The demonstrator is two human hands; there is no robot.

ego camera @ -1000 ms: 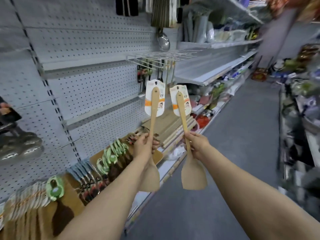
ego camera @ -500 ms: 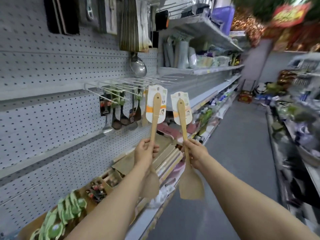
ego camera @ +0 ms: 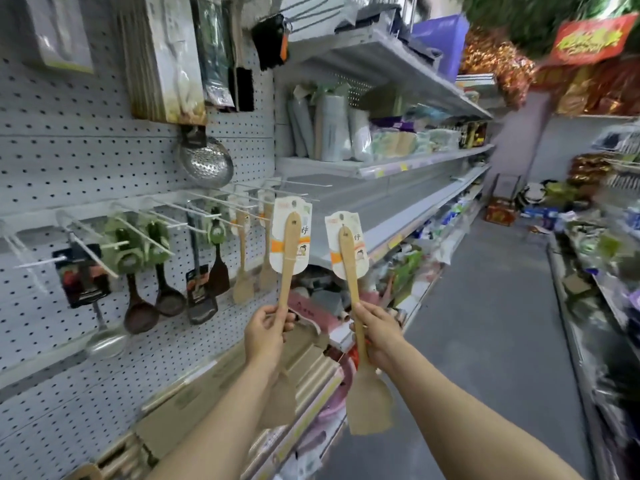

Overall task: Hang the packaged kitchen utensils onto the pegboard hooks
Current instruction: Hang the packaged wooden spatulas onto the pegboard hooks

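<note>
- I stand in a shop aisle: left of my fingers (ego camera: pixel 288 322), a pegboard (ego camera: pixel 69 161) carries carded ladles (ego camera: pixel 140 315) on hooks (ego camera: pixel 214 201).
- Beyond my fingers, shelves (ego camera: pixel 398 166) of wrapped goods line a grey floor (ego camera: pixel 502 306).

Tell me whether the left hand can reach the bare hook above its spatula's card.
Probably yes: the left hand grips its spatula upright, the top close under the bare hook, and nothing shows between them.
</note>
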